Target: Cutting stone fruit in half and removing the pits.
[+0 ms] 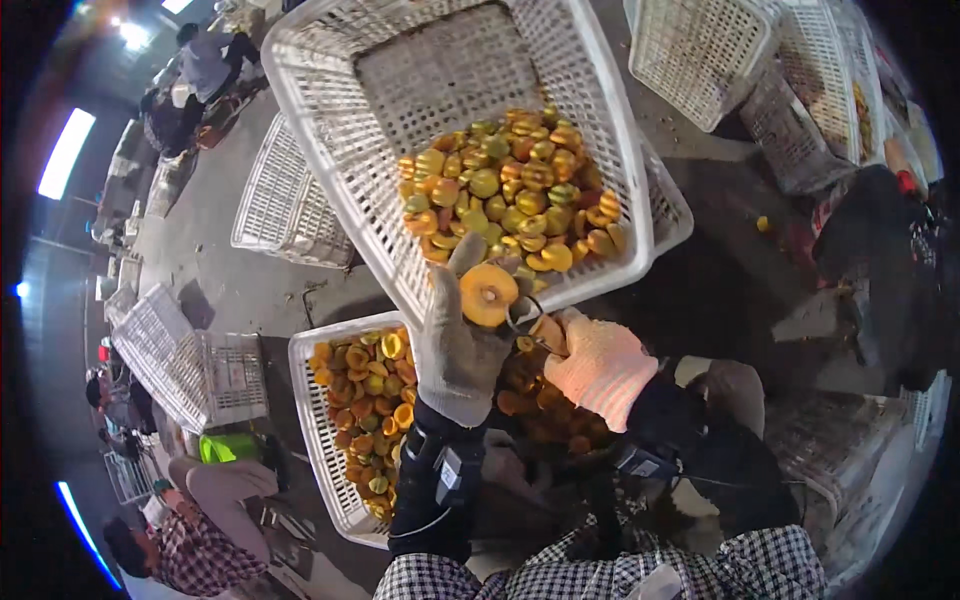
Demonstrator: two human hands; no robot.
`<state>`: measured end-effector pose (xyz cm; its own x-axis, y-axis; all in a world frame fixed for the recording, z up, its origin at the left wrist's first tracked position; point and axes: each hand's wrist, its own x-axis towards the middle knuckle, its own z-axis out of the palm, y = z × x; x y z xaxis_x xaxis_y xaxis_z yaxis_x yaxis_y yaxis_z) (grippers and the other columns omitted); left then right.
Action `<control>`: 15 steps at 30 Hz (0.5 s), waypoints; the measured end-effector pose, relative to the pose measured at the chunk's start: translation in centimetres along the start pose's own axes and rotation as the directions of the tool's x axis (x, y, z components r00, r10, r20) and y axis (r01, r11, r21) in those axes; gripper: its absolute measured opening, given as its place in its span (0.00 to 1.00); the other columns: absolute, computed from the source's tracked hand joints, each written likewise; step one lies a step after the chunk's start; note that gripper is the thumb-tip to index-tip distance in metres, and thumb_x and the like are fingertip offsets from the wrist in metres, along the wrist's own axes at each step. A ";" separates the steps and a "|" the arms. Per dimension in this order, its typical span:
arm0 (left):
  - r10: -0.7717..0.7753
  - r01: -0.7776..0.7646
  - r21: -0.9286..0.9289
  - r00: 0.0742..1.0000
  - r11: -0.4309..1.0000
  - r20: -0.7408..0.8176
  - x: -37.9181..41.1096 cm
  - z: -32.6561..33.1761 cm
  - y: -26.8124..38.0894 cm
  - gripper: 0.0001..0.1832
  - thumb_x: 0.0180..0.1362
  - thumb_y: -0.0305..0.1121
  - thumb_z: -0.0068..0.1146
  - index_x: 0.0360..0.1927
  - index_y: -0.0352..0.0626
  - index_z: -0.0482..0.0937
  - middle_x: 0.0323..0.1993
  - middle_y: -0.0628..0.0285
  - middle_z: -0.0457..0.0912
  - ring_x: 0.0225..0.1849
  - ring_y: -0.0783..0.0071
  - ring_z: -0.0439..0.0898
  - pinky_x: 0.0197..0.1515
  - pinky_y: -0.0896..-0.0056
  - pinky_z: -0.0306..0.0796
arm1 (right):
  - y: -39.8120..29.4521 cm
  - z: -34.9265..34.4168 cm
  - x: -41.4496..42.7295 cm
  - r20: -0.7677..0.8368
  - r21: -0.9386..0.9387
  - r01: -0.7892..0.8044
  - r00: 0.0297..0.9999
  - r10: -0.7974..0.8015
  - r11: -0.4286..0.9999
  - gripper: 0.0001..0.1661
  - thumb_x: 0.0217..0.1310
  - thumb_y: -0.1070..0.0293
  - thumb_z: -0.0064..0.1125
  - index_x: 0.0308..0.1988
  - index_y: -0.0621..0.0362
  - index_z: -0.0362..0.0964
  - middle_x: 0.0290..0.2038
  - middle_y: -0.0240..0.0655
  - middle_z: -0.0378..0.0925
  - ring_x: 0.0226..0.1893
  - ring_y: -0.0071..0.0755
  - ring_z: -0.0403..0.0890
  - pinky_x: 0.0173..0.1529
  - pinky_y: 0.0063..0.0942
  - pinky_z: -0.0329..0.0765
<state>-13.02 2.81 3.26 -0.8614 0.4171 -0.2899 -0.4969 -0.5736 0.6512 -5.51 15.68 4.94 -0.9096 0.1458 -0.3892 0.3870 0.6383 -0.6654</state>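
Observation:
My left hand (463, 352), in a grey knit glove, holds a halved orange fruit (489, 294), perhaps a peach or apricot, with its cut face and pit showing. My right hand (596, 365), in a pinkish-orange glove, grips the wooden handle (550, 335) of a tool with a curved metal loop, close to the fruit's right edge. Beyond both hands, a large white plastic basket (637, 172) stands tilted, with many yellow-orange fruits (510, 180) heaped in its near part. Below my hands, more orange pieces (555, 409) lie in shadow.
Left of my left forearm is a white basket (301, 375) of halved fruit. Other baskets (289, 199) stand at left and upper right (705, 56). A person in a checked shirt (206, 551) sits at lower left; another in dark clothing (870, 247) is at right.

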 end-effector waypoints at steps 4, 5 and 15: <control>0.003 0.010 0.083 0.988 0.997 -0.151 -0.6 -0.5 -1.2 0.29 0.57 0.54 0.47 0.49 0.38 0.67 0.37 0.53 0.75 0.36 0.65 0.77 0.34 0.65 0.76 | -0.2 -0.3 -0.8 0.023 -0.065 0.015 1.000 -0.013 0.998 0.13 0.50 0.60 0.53 0.34 0.57 0.68 0.30 0.43 0.77 0.33 0.49 0.78 0.37 0.41 0.73; 0.007 0.006 0.067 0.980 0.998 -0.197 -0.6 -0.6 -1.2 0.26 0.56 0.53 0.49 0.44 0.38 0.70 0.35 0.53 0.75 0.34 0.63 0.78 0.34 0.62 0.76 | 0.1 0.2 -0.8 0.020 -0.100 0.046 0.999 -0.044 0.994 0.13 0.50 0.61 0.53 0.34 0.57 0.67 0.30 0.43 0.77 0.33 0.49 0.78 0.37 0.41 0.73; 0.074 -0.018 0.268 0.977 0.963 -0.200 -1.0 -1.4 -2.4 0.11 0.61 0.31 0.44 0.39 0.32 0.70 0.33 0.55 0.76 0.35 0.65 0.78 0.41 0.71 0.73 | -0.3 0.1 -0.8 0.117 -0.226 0.074 0.992 -0.049 0.971 0.14 0.51 0.68 0.52 0.40 0.60 0.64 0.28 0.44 0.78 0.31 0.49 0.80 0.33 0.41 0.76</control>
<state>-11.05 2.82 1.03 -0.8994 0.2243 -0.3752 -0.4348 -0.3711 0.8205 -4.92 15.26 5.38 -0.9034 0.0252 -0.4281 0.2741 0.8017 -0.5312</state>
